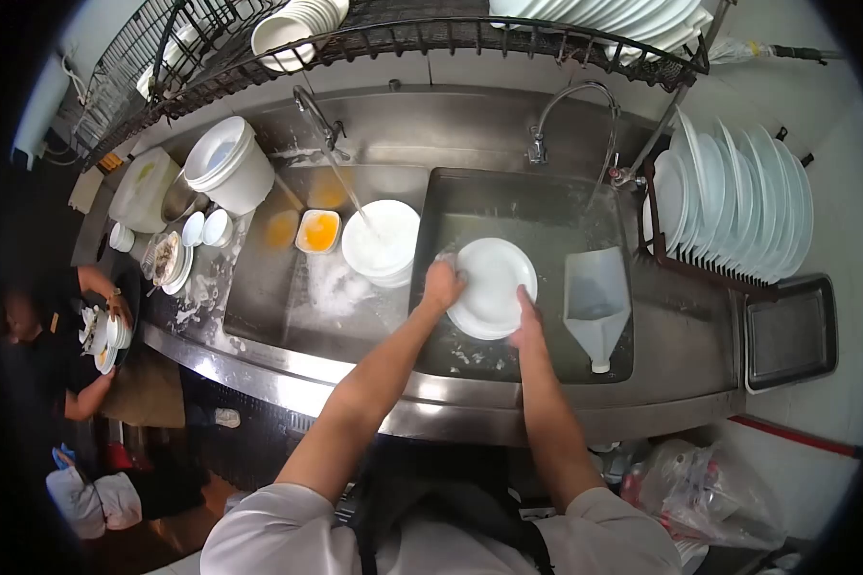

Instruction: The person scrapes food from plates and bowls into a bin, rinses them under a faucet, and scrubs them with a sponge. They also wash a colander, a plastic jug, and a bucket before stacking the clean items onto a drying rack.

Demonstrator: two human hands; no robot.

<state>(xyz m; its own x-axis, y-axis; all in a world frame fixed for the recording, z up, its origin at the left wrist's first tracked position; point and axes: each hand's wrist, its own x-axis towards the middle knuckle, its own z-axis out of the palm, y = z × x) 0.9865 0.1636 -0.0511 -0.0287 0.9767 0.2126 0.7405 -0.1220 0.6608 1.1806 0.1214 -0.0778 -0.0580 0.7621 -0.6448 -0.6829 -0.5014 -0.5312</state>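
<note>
**Plates (497, 286) gripped at both sides, right basin (475, 196)**

Clock directions are taken from the plates, with 12 pointing away from the person. The plates are within the outline of the right basin; whether they touch its water (547, 206) cannot be determined.

The left hand (443, 281) is clamped on the rim at 9 o'clock, the right hand (525, 318) at 4. The hands are apart, with the plates between them. Near-opposite grips would appear to keep the load steady and level. Fingers beneath are hidden. More than one rim shows; the count is unclear.

At 10 o'clock, a stack (382, 238) sits in the left basin (268, 316), directly under the stream from the left tap (318, 120), presumably so that it gets wetted. A tub (318, 232) with orange contents is just beside the stack.

At 3 o'clock, a jug (596, 287) lies in the right basin, probably within easy reach of the right hand. At 2, a rack (659, 240) carries dishes (743, 206) on edge, likely for drainage. At 9, well apart, a co-worker (43, 359) holds crockery (108, 340).
</note>
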